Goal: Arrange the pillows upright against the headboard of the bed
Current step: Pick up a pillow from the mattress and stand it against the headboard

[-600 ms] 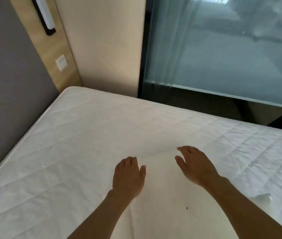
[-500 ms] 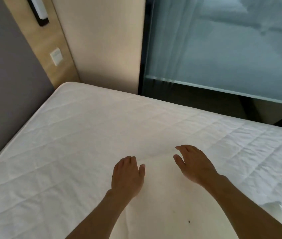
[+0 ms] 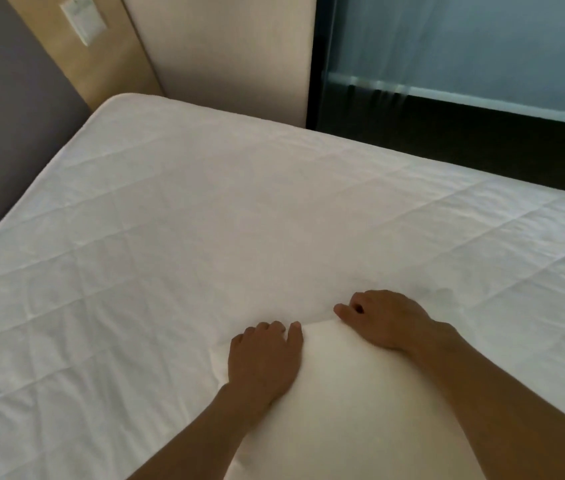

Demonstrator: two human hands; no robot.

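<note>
A cream-white pillow (image 3: 350, 403) lies flat on the quilted white mattress (image 3: 205, 220), near me at the bottom centre. My left hand (image 3: 263, 358) curls over the pillow's far edge near its left corner. My right hand (image 3: 385, 318) grips the same far edge further right, fingers bent under it. Both forearms lie across the pillow and hide part of it. The dark grey padded headboard (image 3: 4, 116) runs along the left side of the bed. No other pillow is in view.
A wooden wall panel with a white switch plate (image 3: 84, 19) stands at the bed's far left corner. A beige wall (image 3: 225, 46) and a frosted glass partition with a dark frame (image 3: 464, 46) lie beyond the bed's far side.
Both hands have gone from flat and spread on the pillow to curled around its far edge. My view has dropped and moved closer to the bed.
</note>
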